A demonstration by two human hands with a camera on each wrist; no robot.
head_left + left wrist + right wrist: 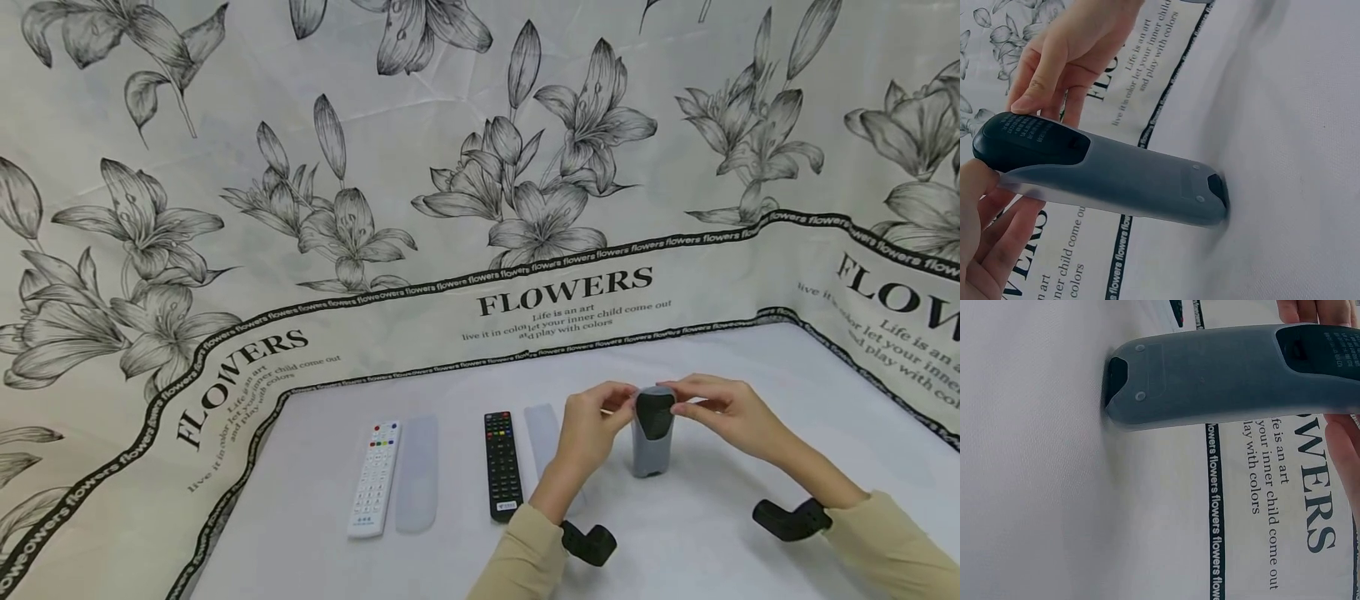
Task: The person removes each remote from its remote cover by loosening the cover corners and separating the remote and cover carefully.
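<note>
A black remote control [655,414] stands upright on its end, its lower part inside a translucent silicone cover [1141,181]. Its bare upper back, with small printed text, shows above the cover's curved edge. On the left side near the top, my left hand [588,429] pinches the cover and remote with thumb and fingers. My right hand [738,417] pinches the opposite side at the same height. In the right wrist view the lower end touches the table, and a dark gap shows at the cover's bottom [1138,378]. The front of this remote is hidden.
To the left lie a white remote [375,479] and a translucent cover [417,475] side by side. Nearer lie another black remote [502,467] and a second cover [542,433], partly behind my left hand. Flower-printed cloth [555,308] borders the white table [300,500].
</note>
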